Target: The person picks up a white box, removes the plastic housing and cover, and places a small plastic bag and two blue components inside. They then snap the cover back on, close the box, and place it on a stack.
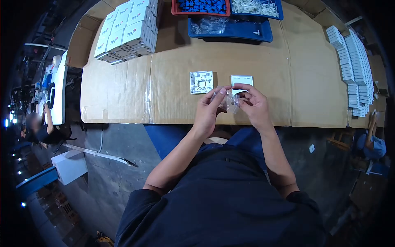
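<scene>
Both hands meet near the front edge of the cardboard-covered table (173, 105), around a small clear plastic bag (233, 104). My left hand (210, 110) pinches the bag's left side between thumb and fingers. My right hand (254, 106) has its fingers closed on the other side of the bag. What lies inside the bag is too small to make out. Just beyond my left hand is a square white part (201, 82) with its inner structure showing. A flat white square piece (242, 80) lies beyond my right hand, partly covered by the fingers.
Stacked white boxes (129, 31) stand at the back left. A red bin (201, 7) of blue parts and blue bins (251, 36) with bags and white pieces are at the back. White parts are stacked (356, 70) at the right. People sit at far left and right.
</scene>
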`<state>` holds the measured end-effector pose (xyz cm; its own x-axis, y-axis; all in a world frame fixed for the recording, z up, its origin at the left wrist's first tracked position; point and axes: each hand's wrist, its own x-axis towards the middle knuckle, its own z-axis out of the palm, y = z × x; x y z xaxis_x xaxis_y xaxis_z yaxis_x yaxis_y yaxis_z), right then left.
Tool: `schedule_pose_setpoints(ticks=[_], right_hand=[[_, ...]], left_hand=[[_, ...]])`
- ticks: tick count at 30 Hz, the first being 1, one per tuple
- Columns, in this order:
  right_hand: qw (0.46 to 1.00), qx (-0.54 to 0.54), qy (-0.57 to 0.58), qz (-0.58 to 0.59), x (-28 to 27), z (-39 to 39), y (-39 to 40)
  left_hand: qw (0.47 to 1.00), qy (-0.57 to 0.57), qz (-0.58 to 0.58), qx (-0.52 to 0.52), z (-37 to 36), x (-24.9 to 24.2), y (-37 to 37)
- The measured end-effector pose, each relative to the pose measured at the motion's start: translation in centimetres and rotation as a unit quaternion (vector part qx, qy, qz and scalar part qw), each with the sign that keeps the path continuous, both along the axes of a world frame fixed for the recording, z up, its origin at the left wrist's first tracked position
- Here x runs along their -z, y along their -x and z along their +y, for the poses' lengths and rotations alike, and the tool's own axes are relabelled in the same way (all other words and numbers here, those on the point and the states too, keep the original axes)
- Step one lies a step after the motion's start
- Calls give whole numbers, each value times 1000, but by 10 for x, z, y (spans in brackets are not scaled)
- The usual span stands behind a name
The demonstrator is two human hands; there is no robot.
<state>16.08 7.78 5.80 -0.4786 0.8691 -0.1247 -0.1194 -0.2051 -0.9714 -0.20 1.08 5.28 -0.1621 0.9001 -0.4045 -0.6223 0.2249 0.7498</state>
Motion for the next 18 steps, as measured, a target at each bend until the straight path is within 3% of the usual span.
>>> schedule_pose_setpoints(ticks=[2, 8, 9, 11, 14, 15, 18], right_hand=[[998, -40, -18, -42, 21, 3, -7], [987, 158, 41, 5, 18, 3, 2], [989, 145, 21, 5, 19, 6, -1], [997, 77, 8, -25, 20, 12, -8], [998, 9, 5, -54, 20, 11, -12], [998, -11, 6, -60, 19, 11, -11], [999, -28, 41, -14, 14, 7, -2]], left_hand=[[1000, 8, -27, -5, -2, 2, -1], [996, 3, 22, -90, -4, 18, 3], [981, -43, 166, -93, -3, 17, 7], [885, -130, 437, -93, 0, 14, 17], [726, -243, 642, -36, 1, -14, 26], [697, -225, 679, 44, -1, -24, 28], [675, -236, 691, 110, 1, -15, 23]])
